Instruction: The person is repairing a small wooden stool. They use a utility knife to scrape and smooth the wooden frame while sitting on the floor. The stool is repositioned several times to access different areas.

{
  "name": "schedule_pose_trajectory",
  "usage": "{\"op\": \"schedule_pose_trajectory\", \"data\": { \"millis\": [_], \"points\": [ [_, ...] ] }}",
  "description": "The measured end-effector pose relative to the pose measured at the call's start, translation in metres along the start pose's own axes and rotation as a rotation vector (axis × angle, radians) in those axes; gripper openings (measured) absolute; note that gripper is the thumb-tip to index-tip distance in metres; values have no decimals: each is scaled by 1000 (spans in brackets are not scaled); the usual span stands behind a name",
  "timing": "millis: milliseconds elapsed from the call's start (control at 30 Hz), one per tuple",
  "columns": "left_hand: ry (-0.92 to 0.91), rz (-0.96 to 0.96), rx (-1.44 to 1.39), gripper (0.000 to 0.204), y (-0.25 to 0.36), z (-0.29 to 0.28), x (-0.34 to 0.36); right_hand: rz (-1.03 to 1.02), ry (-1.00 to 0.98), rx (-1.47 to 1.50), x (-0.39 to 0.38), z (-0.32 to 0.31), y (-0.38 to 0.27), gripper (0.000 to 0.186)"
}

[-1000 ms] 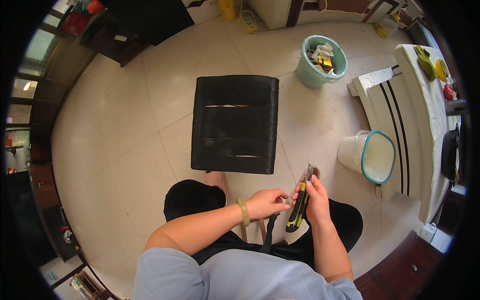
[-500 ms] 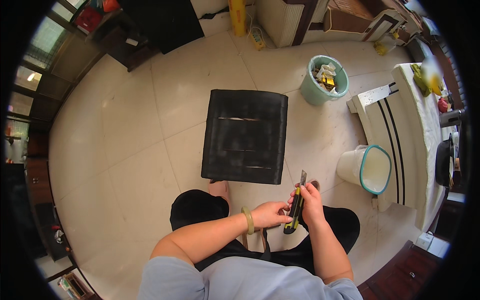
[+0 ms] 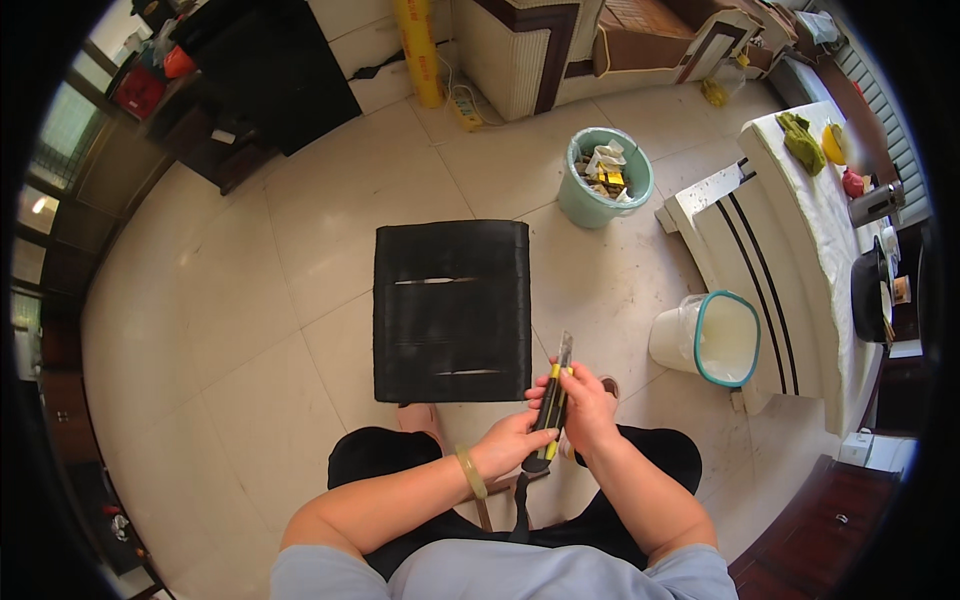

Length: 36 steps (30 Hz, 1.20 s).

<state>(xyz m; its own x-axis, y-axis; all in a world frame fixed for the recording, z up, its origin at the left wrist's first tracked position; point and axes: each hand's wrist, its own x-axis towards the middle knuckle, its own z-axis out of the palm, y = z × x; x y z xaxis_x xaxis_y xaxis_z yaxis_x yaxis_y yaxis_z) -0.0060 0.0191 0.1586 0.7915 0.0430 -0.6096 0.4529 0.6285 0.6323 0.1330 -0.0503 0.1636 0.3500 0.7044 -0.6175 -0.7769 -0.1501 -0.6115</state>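
In the head view, the person is sitting over a black woven panel (image 3: 451, 310) on the floor, gripping a yellow-and-black utility knife (image 3: 552, 405) above the lap. The right hand (image 3: 590, 410) is wrapping the handle to steady it; the left hand (image 3: 513, 443) is pinching its lower end. Its long axis is running near-vertical, blade pointing away toward the panel.

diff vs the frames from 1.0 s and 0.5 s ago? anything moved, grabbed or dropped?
Little changed. Both hands keep the yellow-and-black utility knife in front of the lap: right hand around the handle, left hand at its lower end, blade still extended. Nothing was let go or newly grasped. The view tipped, so more of the room's far side shows. The black mat, green bin and white bucket stayed put.
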Motion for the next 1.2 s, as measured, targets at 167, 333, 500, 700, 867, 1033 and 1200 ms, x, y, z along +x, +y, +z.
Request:
{"op": "schedule_pose_trajectory", "data": {
  "millis": [167, 333, 500, 700, 867, 1033, 1200],
  "points": [
    [115, 94, 126, 27, 10, -16, 29, 41, 28, -54, 11, -8, 6, 43],
    [38, -40, -244, 29, 40, -28, 51, 195, 23, -68, 28, -31, -5, 45],
    [75, -53, -242, 26, 52, -39, 79, 275, -2, -95, 48, -39, -18, 41],
    [40, -75, -301, 27, 45, -37, 91, 341, 26, -98, 57, -48, -24, 39],
    [138, -119, -259, 29, 13, -19, 91, 374, 52, -160, 51, -65, -5, 36],
    [258, -291, -141, 29, 34, 25, 75, 367, 167, -48, 16, -65, 1, 32],
    [168, -289, -14, 30, 131, 86, 74, 259, 167, 89, -17, -58, -72, 34]
  ]
}}
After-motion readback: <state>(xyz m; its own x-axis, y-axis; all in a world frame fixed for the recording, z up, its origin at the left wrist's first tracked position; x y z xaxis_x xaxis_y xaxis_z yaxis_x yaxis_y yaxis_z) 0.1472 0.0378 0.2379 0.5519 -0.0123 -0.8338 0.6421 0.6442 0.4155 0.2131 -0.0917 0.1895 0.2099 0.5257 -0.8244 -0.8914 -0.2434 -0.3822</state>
